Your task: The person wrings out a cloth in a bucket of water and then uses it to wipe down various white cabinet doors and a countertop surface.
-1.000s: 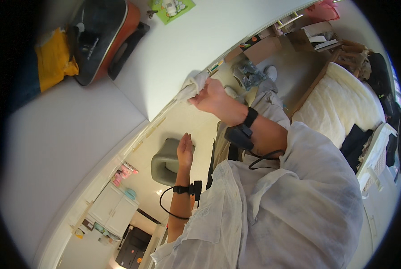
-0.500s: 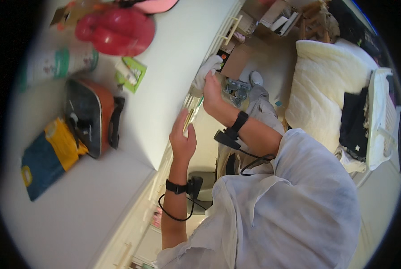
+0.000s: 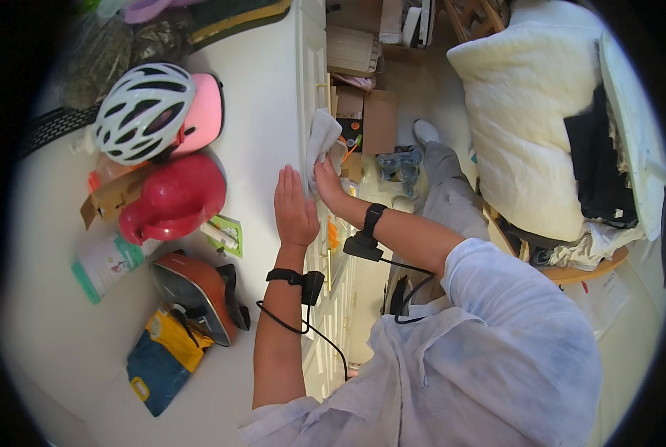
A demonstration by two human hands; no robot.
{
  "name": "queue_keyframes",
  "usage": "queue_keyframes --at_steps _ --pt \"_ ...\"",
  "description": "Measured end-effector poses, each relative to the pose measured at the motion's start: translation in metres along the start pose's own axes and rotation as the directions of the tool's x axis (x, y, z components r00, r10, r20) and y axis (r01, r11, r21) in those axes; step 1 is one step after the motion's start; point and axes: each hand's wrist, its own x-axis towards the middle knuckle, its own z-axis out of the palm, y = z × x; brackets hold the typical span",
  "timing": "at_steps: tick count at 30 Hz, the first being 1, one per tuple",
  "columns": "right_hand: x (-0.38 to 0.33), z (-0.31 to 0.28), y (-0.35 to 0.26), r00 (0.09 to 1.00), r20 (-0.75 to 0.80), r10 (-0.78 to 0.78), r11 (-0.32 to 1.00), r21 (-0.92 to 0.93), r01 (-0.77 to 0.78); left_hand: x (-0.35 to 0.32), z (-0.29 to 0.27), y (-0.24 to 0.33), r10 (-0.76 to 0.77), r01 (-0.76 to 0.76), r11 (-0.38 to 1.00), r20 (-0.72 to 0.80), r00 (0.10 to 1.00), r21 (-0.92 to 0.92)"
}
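Observation:
My left hand [image 3: 295, 210] lies flat at the edge of the white cabinet top [image 3: 262, 97], fingers stretched out and holding nothing. Just right of it, my right hand [image 3: 328, 183] grips a white cloth [image 3: 323, 134] beside the cabinet's front edge. Part of the cloth rises past the fingers, and some of the fingertips are hidden by it. Each wrist wears a black strap with a small device and a cable.
Along the cabinet top sit a white helmet [image 3: 145, 112], a pink cap [image 3: 204, 112], a red helmet [image 3: 176, 197], a canister [image 3: 108, 268], an orange-and-black appliance [image 3: 195, 294] and a blue-yellow bag [image 3: 161, 365]. Cardboard boxes [image 3: 380, 123] and a cream quilt [image 3: 530, 127] are to the right.
My view has swung toward the far end of the cabinet, bringing the white helmet into sight. My left hand has come onto the top's edge; the right still holds the cloth.

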Motion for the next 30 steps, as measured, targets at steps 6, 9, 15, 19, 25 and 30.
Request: queue_keyframes --at_steps 6,9,15,19,25,30 --pt "-0.025 0.002 -0.021 0.997 0.071 -0.043 0.993 -0.103 0.05 -0.003 0.002 -0.004 -0.01 0.01 1.0 0.013 1.0 -0.028" --pt "-0.014 0.012 -0.05 0.971 0.088 -0.223 0.918 -0.317 0.239 -0.008 -0.001 -0.002 -0.024 0.025 0.998 0.015 1.0 -0.05" --pt "0.064 0.032 -0.101 0.903 -0.031 -0.427 0.841 -0.379 0.385 -0.004 -0.001 0.001 0.007 -0.007 0.996 0.002 1.0 -0.092" --pt "-0.001 0.007 -0.064 0.937 0.082 -0.339 0.812 -0.479 0.335 -0.01 0.001 -0.003 -0.023 0.025 0.997 0.025 0.999 -0.067" --pt "-0.012 -0.003 -0.04 0.967 0.056 -0.249 0.844 -0.477 0.245 -0.008 -0.001 -0.001 0.0 0.001 0.998 0.01 1.0 -0.067" --pt "0.035 0.006 -0.081 0.972 -0.021 -0.235 0.818 -0.544 0.186 -0.005 -0.001 0.0 0.0 0.0 0.997 -0.004 1.0 -0.075"
